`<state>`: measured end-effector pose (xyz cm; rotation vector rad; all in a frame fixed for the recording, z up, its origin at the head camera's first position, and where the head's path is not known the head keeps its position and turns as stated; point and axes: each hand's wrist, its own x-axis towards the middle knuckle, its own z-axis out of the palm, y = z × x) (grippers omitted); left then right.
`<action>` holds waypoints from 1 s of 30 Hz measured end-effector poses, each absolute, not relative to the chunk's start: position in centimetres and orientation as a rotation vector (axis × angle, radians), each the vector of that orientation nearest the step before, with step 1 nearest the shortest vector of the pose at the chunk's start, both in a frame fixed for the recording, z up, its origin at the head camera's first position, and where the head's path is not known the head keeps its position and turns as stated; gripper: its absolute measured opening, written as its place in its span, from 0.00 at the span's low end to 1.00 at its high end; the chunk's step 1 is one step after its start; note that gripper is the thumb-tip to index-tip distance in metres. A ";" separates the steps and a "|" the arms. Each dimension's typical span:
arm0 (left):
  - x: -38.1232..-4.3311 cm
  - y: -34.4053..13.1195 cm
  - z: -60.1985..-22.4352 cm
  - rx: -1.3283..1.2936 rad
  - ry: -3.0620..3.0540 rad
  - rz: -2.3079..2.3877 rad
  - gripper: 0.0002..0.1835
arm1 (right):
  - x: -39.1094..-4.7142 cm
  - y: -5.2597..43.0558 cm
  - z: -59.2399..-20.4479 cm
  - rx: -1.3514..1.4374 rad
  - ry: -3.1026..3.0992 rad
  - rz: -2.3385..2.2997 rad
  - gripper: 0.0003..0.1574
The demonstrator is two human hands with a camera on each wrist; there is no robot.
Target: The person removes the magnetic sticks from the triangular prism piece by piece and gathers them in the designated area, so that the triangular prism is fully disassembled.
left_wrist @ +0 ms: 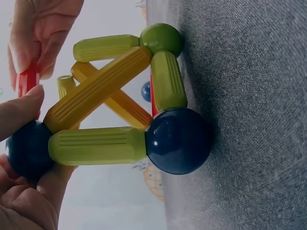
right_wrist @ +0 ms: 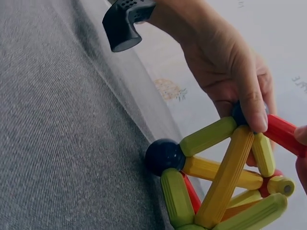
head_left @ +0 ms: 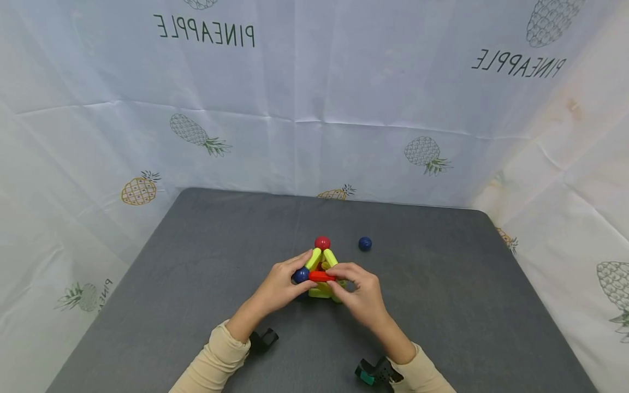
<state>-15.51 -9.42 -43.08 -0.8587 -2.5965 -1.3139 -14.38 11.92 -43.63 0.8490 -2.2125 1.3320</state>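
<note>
My left hand [head_left: 282, 281] grips a dark blue ball [left_wrist: 29, 147] at the upper left corner of a frame of sticks and balls. With thumb and fingers my right hand [head_left: 362, 293] pinches a red stick [head_left: 320, 276], whose other end meets that blue ball. Below, a lime green stick [left_wrist: 98, 146] runs down to a second blue ball [left_wrist: 179, 141] on the table. A yellow stick [left_wrist: 98, 88] slants from the held ball to a green ball [left_wrist: 162, 40]. Beside it, another lime stick [left_wrist: 106, 48] stands up with a free top end. A red ball [head_left: 322, 243] shows at the back.
The frame stands on a dark grey table [head_left: 236, 234]. A loose blue ball [head_left: 365, 243] lies behind it to the right. A white cloth [head_left: 295, 82] printed with pineapples hangs around the table. Black camera mounts [head_left: 378, 372] sit at both wrists.
</note>
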 end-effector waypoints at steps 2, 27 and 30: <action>-15.5 -9.4 -43.0 -0.863 -2.603 -1.296 0.37 | -14.3 11.9 -43.5 0.815 -2.225 1.426 0.12; -15.6 -9.7 -43.2 -0.831 -2.617 -1.262 0.36 | -16.5 16.4 -42.9 0.702 -1.971 2.003 0.15; -15.7 -9.6 -43.2 -0.834 -2.607 -1.267 0.36 | -17.4 18.0 -43.3 0.550 -1.929 2.047 0.14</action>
